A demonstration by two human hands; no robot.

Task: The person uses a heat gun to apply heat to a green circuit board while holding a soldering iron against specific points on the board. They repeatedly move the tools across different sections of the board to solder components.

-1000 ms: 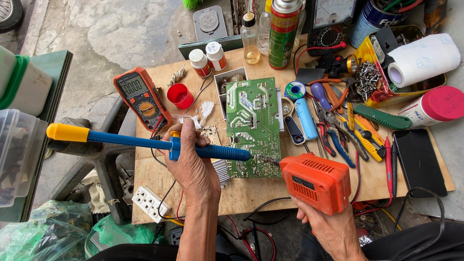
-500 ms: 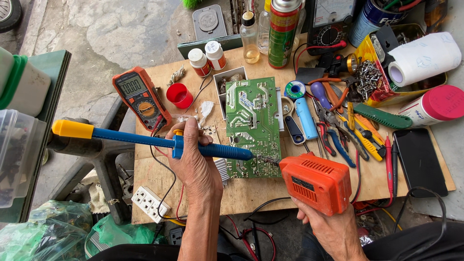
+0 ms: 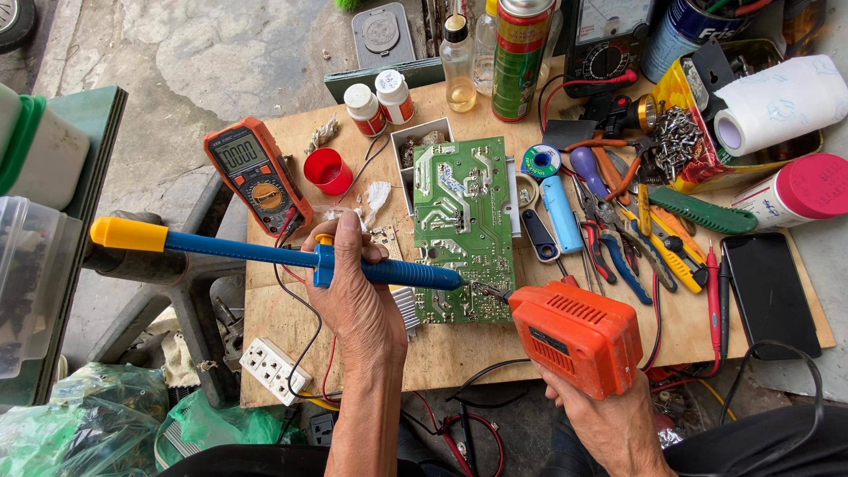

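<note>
My left hand (image 3: pixel 358 296) grips a long blue desoldering pump (image 3: pixel 265 256) with a yellow plunger end, held level, its tip at the lower edge of a green circuit board (image 3: pixel 461 221). My right hand (image 3: pixel 609 420) holds an orange soldering gun (image 3: pixel 576 336), whose metal tip meets the same lower corner of the board. The board lies solder side up on a wooden tabletop (image 3: pixel 459 349), resting partly over a small white box.
An orange multimeter (image 3: pixel 256 177) and red cap (image 3: pixel 328 170) sit left of the board. Pliers, screwdrivers and cutters (image 3: pixel 632 238) crowd the right side, beside a black phone (image 3: pixel 768 291), paper roll (image 3: pixel 777 106) and spray can (image 3: pixel 519 57). A white power strip (image 3: pixel 274 369) hangs at the front left.
The desoldering pump has slid slightly right and tilted a little, bringing its tip closer to the gun's tip at the board's lower edge. The soldering gun has barely moved.
</note>
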